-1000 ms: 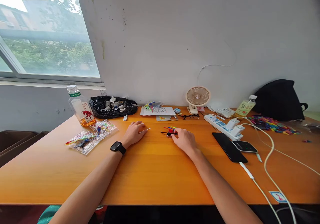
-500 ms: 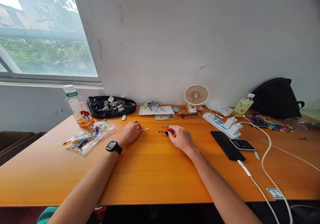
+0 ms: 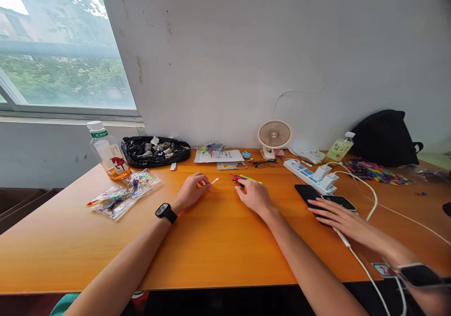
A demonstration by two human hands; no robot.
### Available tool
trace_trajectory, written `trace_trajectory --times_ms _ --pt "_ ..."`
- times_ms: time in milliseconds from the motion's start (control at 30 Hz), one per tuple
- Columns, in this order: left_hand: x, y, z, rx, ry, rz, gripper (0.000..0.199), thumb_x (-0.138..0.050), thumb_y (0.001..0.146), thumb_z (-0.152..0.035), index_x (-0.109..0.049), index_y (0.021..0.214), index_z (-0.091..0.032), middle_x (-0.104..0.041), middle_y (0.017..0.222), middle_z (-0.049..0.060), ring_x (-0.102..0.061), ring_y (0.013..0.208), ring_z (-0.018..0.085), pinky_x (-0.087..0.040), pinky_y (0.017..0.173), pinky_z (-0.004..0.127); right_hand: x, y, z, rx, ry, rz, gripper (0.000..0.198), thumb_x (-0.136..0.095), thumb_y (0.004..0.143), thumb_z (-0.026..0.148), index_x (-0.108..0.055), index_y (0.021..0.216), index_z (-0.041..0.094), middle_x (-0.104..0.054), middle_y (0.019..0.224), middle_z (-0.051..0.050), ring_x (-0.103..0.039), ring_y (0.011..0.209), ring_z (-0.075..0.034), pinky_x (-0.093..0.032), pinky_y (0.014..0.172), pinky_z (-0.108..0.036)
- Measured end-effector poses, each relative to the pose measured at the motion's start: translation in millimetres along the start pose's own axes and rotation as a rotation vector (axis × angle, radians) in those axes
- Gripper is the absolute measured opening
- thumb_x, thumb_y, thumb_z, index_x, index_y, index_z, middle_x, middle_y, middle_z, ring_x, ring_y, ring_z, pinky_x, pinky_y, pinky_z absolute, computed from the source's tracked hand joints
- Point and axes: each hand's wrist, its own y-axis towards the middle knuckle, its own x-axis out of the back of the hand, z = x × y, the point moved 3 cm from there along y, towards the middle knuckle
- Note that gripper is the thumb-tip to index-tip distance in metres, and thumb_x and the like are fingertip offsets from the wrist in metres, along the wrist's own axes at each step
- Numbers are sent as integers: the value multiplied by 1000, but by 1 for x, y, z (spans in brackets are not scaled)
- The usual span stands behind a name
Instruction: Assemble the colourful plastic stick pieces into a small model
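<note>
My left hand (image 3: 193, 191), with a black watch (image 3: 166, 212) on its wrist, is closed on a thin white stick (image 3: 214, 181) with an arrow-like tip, held just above the table. My right hand (image 3: 255, 194) has its fingers curled over a small bunch of thin coloured plastic sticks (image 3: 238, 177). Red, blue and yellow-green ends show past the fingers, with a dark piece beside them; the fingertips partly hide the rest. A space of bare tabletop lies between my two hands.
Another person's hand (image 3: 340, 219) lies over a black phone (image 3: 306, 194) at right. Around are a power strip (image 3: 306, 175), fan (image 3: 274, 135), glasses (image 3: 266, 163), bottle (image 3: 112, 158), clear bags (image 3: 123, 196), black bag (image 3: 136, 149) and cables on the wooden table (image 3: 211, 255).
The other person's hand has come in from the right over the phone. My left hand moved slightly right with the white stick. More blue and yellow-green sticks show at my right hand.
</note>
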Motion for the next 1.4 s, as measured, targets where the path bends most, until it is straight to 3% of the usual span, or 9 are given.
trace_trajectory --times_ms 133,200,367,433,500,800,967,1200,1400 --pt "-22 -2 -11 -12 -148 50 25 -64 93 -42 -73 85 -20 -70 97 8 -62 78 17 -47 69 28 7 -4 10 93 464 49 38 -58 95 44 -70 125 23 -73 92 -6 -63 73 -19 -50 70 -32" --pt "-28 -4 -12 -8 -194 54 26 -65 93 -44 -73 87 -19 -70 97 8 -61 77 16 -46 68 28 30 -18 -14 109 711 87 37 -63 91 53 -73 116 27 -73 90 -6 -63 71 -20 -52 65 -33" --pt "-35 -6 -11 -5 -229 89 30 -67 92 -47 -72 88 -17 -66 90 6 -56 72 14 -43 64 26 100 -65 -169 31 900 -9 29 -72 83 58 -76 101 36 -75 87 -10 -68 79 -28 -56 62 -40" --pt "-36 -6 -11 -9 -229 96 31 -68 92 -47 -73 89 -17 -66 91 6 -57 73 14 -43 64 25 101 -72 -219 12 955 74 29 -73 84 54 -76 108 38 -77 91 -7 -71 87 -31 -60 69 -43" --pt "-37 -6 -11 -15 -240 96 32 -66 93 -48 -75 92 -17 -66 95 7 -59 76 14 -45 66 25 94 -72 -243 49 998 99 30 -71 87 51 -76 113 38 -78 93 -4 -72 89 -31 -61 71 -44" --pt "-42 -5 4 125 -438 91 51 -71 88 -52 -69 128 -19 -69 105 7 -66 78 15 -52 73 27 79 -71 -269 37 1012 65 32 -68 91 49 -74 121 40 -79 105 -2 -73 91 -32 -59 72 -43" --pt "-41 -5 6 194 -492 88 45 -76 82 -54 -71 106 -15 -73 99 9 -70 81 19 -54 74 29 73 -74 -282 84 988 58 31 -59 98 46 -71 126 37 -78 109 -6 -73 95 -31 -58 73 -43" --pt "-40 -4 8 193 -532 53 42 -83 77 -46 -70 102 -15 -70 86 3 -68 77 15 -53 71 25 100 -71 -225 167 807 -30 23 -55 98 40 -73 106 28 -73 88 -6 -68 88 -30 -51 68 -41" --pt "-39 -6 -1 224 -587 113 47 -86 74 -46 -71 106 -14 -74 105 9 -73 89 21 -57 82 31 106 -69 -202 131 787 -27 29 -56 96 50 -72 99 27 -71 84 -6 -66 86 -29 -48 67 -40"
